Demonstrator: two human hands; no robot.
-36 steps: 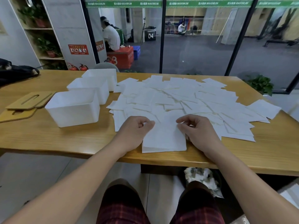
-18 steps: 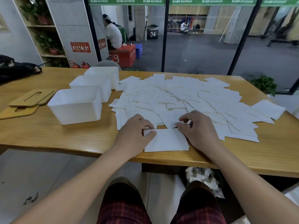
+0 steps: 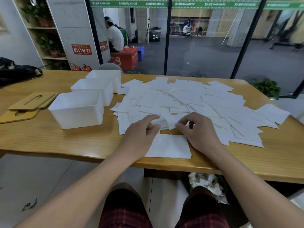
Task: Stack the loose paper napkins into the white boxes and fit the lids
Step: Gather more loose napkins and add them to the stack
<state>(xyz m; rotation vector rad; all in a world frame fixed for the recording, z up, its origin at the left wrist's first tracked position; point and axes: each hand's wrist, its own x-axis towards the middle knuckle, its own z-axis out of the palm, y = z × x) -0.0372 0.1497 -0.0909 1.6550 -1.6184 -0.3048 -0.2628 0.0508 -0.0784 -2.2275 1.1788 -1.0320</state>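
Head view: we count three white boxes – two slotted lids beside them. Our left hand and right hand pinch one napkin; the stack lies long-side left-right.

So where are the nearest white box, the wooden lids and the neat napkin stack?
nearest white box [image 3: 77,116]: head view, front wall.
wooden lids [image 3: 32,100]: head view, top lid's face.
neat napkin stack [image 3: 171,148]: head view, top sheet's middle.

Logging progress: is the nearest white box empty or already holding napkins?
Empty as far as visible: the nearest white box is lidless, with bare inner walls; its floor is hidden. The napkins lie on the table.
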